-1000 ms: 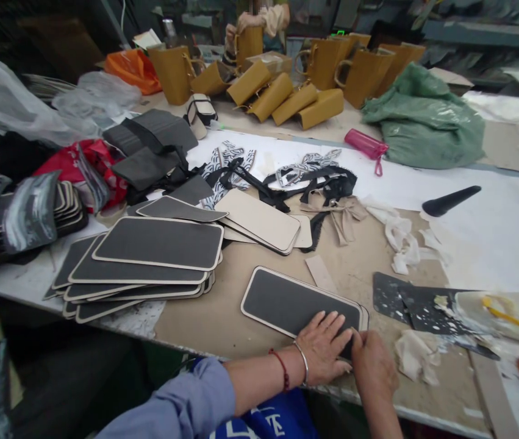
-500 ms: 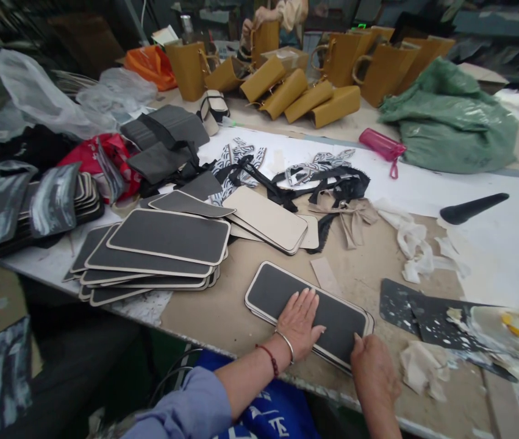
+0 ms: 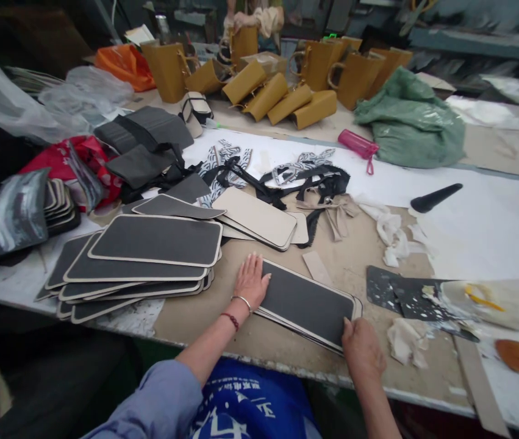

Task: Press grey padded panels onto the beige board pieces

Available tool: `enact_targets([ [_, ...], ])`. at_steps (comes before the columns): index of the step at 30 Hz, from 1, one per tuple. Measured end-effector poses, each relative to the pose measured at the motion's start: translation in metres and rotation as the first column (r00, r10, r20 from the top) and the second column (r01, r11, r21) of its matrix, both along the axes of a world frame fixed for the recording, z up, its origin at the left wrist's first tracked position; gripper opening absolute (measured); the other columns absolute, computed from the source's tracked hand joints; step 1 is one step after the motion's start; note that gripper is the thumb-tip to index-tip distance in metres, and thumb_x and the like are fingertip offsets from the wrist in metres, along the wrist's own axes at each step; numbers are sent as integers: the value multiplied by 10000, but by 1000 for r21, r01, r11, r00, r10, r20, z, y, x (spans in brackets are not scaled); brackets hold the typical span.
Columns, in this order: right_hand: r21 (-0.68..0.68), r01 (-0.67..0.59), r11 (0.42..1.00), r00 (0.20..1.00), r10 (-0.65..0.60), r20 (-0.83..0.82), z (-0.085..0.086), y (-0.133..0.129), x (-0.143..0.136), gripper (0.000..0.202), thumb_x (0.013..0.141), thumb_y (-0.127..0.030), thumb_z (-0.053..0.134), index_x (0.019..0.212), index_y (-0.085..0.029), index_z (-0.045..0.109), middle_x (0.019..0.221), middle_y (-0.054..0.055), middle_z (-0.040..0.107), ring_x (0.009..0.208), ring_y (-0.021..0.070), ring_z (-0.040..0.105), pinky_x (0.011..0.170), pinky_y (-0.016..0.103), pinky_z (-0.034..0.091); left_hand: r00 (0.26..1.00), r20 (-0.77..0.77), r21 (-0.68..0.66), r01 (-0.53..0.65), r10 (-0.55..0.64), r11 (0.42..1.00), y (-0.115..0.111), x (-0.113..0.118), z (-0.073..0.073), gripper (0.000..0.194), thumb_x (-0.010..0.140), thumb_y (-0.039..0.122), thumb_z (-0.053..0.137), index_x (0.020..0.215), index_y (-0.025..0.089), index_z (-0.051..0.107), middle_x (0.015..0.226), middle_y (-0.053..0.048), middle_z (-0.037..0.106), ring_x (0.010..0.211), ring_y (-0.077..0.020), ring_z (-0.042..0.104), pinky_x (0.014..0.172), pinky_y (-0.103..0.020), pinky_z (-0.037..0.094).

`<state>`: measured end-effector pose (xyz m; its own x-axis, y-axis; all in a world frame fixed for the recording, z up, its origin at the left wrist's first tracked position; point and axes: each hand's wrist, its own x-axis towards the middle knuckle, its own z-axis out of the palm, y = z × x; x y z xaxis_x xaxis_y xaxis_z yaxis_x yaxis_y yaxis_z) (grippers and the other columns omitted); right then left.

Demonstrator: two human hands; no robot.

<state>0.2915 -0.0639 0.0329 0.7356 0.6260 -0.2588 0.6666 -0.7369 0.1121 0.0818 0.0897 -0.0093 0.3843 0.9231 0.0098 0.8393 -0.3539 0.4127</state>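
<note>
A short stack of dark grey panels with pale edges [image 3: 307, 299] lies at a slant on the brown sheet before me. Flat on its left end rests my left hand [image 3: 250, 283], fingers stretched out. My right hand [image 3: 363, 347] grips the right end, thumb over the near corner; its other fingers are curled and partly hidden. Left of my left hand is a larger, fanned-out pile of similar panels [image 3: 153, 241]. Several cream panels [image 3: 257, 216] lie just behind the stack, and a narrow beige strip [image 3: 316, 268] is beside its far edge.
Mustard handbags [image 3: 266, 97] stand and lie at the back, where another person's hand [image 3: 245, 21] touches one. Black and patterned scraps [image 3: 307, 177], a pink pouch [image 3: 358, 144], a green plastic bag [image 3: 415, 125] and a black tapered tool [image 3: 436, 198] lie beyond. Glue-spattered pieces [image 3: 405, 296] are at right.
My left hand has slid left along the top panel, from its middle to its left end. My right hand keeps its hold at the right end. The view has shifted slightly right.
</note>
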Motion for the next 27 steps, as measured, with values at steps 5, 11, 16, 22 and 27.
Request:
enact_targets([
  [5,13,54,998,998,-54,-43,-2,-1,3,315,918,-383,296,817,-180,515,851,66,573,766,199,566,556,292,340,994,106,-3,-18,18,1000,2,-26,-13,460,845,293,380,1261,97,400,1336,-180,427,1278,-276,335,1051,-457,304],
  [11,34,86,996,992,-82,-94,5,3,1,286,914,-360,327,835,-164,519,847,68,579,793,191,567,594,281,355,953,295,20,-77,68,997,-10,-29,-10,339,816,268,424,1123,148,504,1144,-137,557,1114,-260,486,965,-446,401],
  [16,40,87,995,994,-84,-75,4,3,0,270,914,-347,333,827,-168,516,843,70,574,806,199,561,599,287,347,930,333,3,-165,155,986,-2,-28,13,206,786,242,437,922,169,573,894,-103,592,898,-247,533,843,-421,441],
  [22,64,87,994,995,-84,-44,-6,2,-1,280,915,-339,321,818,-166,518,830,76,565,780,208,551,580,299,333,897,376,-259,-140,234,956,8,-27,31,200,786,296,481,929,172,545,748,-23,584,697,-163,554,695,-282,437],
  [27,118,32,993,999,-34,14,-10,-3,0,241,895,-306,374,803,-154,536,809,89,569,785,215,544,611,307,356,939,268,-362,-111,217,926,12,-20,28,144,792,251,464,688,165,513,571,21,497,574,-131,489,565,-228,355],
])
